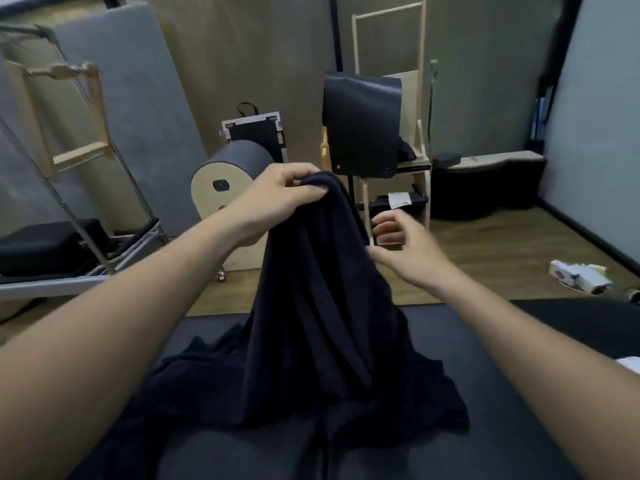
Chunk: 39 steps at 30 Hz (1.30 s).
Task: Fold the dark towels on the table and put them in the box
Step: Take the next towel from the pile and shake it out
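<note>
Nearest lies the dark tabletop (pixel 502 393), with the lower half of a dark towel (pixel 322 306) heaped and wrinkled on it. The rest of the towel rises in a bunched, twisted column toward the far side.

On the left, the left hand (pixel 277 199) grips the top of that column, with fingers and thumb curled round a gathered wad of cloth rather than a clean corner. On the right, the right hand (pixel 405 251) sits just beside the towel's right edge. Its fingers are loosely curled and appear to hold nothing; whether the thumb touches the cloth is unclear.

This looks like the opening of the fold, finding an edge. To do it well, the right hand should probably run along the hem to a true corner while the left works its wad down to the matching corner. Then lift until the towel hangs flat, clear of the heap. No box is in view.
</note>
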Available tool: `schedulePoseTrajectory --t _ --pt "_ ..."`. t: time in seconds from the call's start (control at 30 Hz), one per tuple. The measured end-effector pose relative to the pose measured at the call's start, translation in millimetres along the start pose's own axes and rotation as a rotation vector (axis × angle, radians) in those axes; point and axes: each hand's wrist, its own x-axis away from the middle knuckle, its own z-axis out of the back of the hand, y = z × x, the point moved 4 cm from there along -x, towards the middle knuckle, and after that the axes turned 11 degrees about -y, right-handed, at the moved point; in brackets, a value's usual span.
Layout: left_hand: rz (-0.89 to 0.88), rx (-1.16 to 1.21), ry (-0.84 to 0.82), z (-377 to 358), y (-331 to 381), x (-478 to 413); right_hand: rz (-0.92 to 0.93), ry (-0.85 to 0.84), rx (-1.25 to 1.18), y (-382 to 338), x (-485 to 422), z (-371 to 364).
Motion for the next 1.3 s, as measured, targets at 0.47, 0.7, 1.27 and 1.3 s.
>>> schedulePoseTrajectory --t 0.47,0.7,1.27,1.3 --pt "-0.316 0.168 0.401 85.3 53.9 16.0 -0.05 -0.396 0.069 4.7 -17.6 -64.7" --pt "-0.07 0.462 1.131 205.9 -41.9 82.0 -0.316 -0.257 0.425 60.8 -38.6 -31.3" --pt "-0.124 -0.142 0.396 100.2 20.1 16.3 0.246 -0.268 0.201 -125.3 -90.7 -17.6" --pt "-0.145 -0.101 0.45 108.9 23.4 21.5 0.19 -0.312 0.209 -109.5 -90.4 -19.6"
